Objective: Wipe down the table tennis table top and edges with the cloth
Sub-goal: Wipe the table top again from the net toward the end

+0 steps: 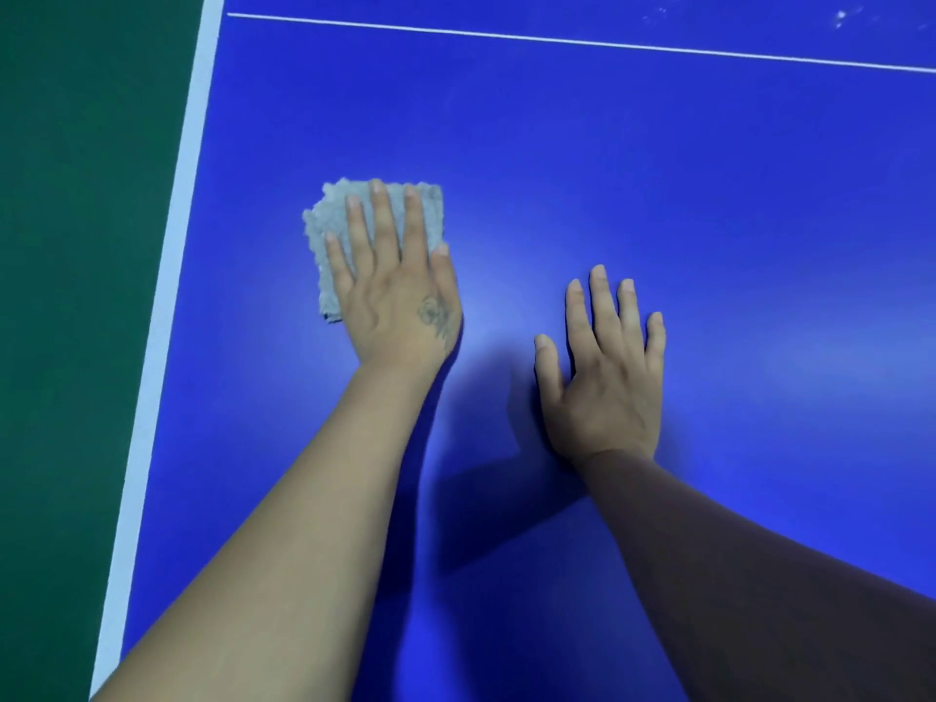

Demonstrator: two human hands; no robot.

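The blue table tennis table top [658,195] fills most of the view. A grey fluffy cloth [324,230] lies flat on it, not far from the white left edge stripe [167,296]. My left hand [400,291] presses on the cloth with straight, spread fingers and covers its right half. My right hand [608,372] rests flat on the bare blue surface to the right of the cloth, fingers straight, holding nothing.
A thin white centre line [582,42] crosses the table at the top. Whitish specks [841,15] show on the surface at the far right beyond that line. Green floor [76,296] lies past the table's left edge.
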